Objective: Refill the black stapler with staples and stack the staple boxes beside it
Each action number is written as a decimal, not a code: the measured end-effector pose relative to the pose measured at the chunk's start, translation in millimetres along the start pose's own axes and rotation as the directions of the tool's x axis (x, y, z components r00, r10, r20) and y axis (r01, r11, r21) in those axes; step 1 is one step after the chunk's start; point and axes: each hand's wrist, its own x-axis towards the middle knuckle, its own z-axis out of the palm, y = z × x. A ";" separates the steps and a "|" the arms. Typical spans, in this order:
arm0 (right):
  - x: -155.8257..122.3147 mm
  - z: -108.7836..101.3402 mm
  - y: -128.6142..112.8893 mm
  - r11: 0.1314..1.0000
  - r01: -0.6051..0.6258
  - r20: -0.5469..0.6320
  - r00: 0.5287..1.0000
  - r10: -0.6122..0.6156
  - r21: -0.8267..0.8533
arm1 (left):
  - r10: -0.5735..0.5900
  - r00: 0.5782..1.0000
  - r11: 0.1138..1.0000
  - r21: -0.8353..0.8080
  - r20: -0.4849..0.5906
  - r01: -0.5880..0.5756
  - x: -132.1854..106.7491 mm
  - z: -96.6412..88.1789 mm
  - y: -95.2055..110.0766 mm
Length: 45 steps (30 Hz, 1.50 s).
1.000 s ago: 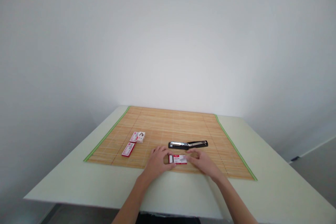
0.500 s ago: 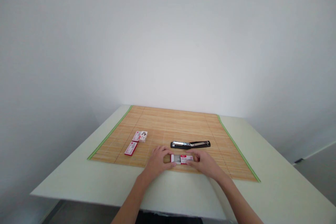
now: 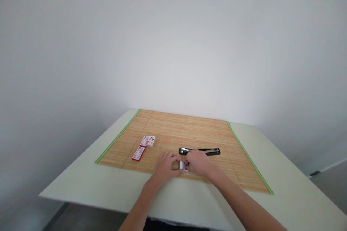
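Note:
My left hand [image 3: 166, 166] and my right hand [image 3: 199, 162] meet over a small red and white staple box [image 3: 182, 165] near the front edge of the bamboo mat [image 3: 173, 131]. Both hands have fingers closed on the box, and most of it is hidden between them. Just beyond my right hand lies a black stapler [image 3: 200, 151], opened flat with its metal rail showing.
Two more red and white staple boxes [image 3: 138, 153] [image 3: 148, 140] lie on the mat to the left. The mat has green side borders and rests on a pale table [image 3: 86, 184]. A plain white wall stands behind.
My right hand has slid left over the box, covering most of it. The left hand has stayed at the box's left end. The view has shifted slightly.

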 end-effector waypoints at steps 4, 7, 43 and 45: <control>-9.0 -8.0 8.1 0.999 -0.009 -0.058 0.998 0.011 0.040 | -0.021 1.000 1.000 -0.005 0.006 0.021 0.2 0.3 -0.9; -21.7 -8.4 24.0 0.988 -0.055 -0.117 0.990 0.072 0.142 | -0.023 1.000 1.000 -0.006 -0.001 0.023 0.2 1.0 -2.0; -44.1 24.9 35.0 0.929 -0.062 -0.143 0.982 0.122 0.365 | -0.107 0.977 0.994 -0.010 -0.183 0.107 24.5 -3.4 -5.6; -41.3 24.2 30.6 0.931 -0.052 -0.148 0.983 0.112 0.361 | -0.107 0.980 0.992 0.042 -0.166 0.116 37.1 -0.3 -6.7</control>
